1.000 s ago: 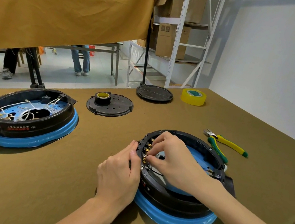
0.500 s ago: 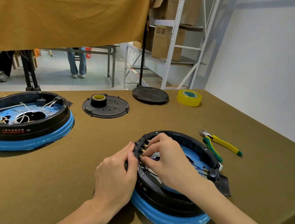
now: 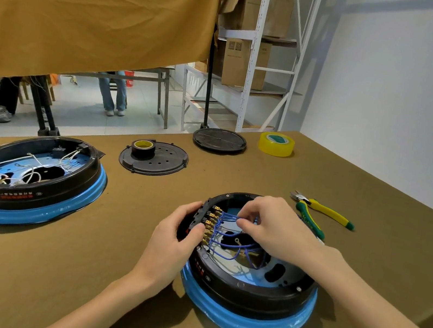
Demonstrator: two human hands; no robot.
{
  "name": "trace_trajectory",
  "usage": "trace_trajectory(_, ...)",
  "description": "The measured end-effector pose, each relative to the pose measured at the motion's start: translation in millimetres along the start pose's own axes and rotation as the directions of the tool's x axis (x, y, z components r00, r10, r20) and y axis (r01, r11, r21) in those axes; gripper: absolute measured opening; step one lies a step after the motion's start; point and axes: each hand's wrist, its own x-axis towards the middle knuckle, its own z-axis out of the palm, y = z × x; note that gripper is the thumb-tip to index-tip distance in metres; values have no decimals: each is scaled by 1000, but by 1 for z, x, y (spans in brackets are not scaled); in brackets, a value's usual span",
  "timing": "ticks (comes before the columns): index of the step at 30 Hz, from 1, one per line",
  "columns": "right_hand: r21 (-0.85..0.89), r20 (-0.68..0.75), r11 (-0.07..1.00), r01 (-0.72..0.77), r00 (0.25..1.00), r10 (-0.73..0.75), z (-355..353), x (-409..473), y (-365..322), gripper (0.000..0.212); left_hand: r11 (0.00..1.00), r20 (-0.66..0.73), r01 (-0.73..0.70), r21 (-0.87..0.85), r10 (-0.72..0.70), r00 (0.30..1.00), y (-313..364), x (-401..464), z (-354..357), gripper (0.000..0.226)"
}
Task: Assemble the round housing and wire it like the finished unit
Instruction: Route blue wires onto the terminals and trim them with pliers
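The round housing (image 3: pixel 248 292), black with a blue base ring, sits at the table's front right. Brass terminals (image 3: pixel 209 224) line its left inner rim, with blue wires (image 3: pixel 226 235) running from them into the middle. My left hand (image 3: pixel 176 243) grips the housing's left rim by the terminal block, thumb over the edge. Over the opening, my right hand (image 3: pixel 270 227) pinches a blue wire just beside the upper terminals. The finished unit (image 3: pixel 32 179), a matching housing with white wires inside, stands at the left.
A black cover plate (image 3: pixel 154 159) carrying a roll of black tape (image 3: pixel 142 147) lies behind. Further back are a black disc (image 3: pixel 219 140) and a yellow tape roll (image 3: pixel 276 144). Yellow-green cutters (image 3: pixel 321 214) lie right of the housing. The table edge runs close at the right.
The view has dipped closer over the housing. My right hand has lifted back from the terminals, so the blue wires now show; my left hand stays on the rim.
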Motion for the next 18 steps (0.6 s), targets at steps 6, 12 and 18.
trace_trajectory(6, 172, 41, 984, -52, 998, 46, -19, 7, 16, 10, 1000, 11, -26, 13, 26, 1000, -1, -1, 0, 37)
trace_trajectory(12, 246, 199, 968, -58, 980, 8, -33, -3, 26, 7, 998, 21, -44, 40, 43, 999, -2, 0, -1, 34)
trace_trajectory(18, 188, 205, 982, 13, 977, -52, -30, -17, 19, 17, 993, -3, -47, 111, 48, 999, -2, 0, 3, 40)
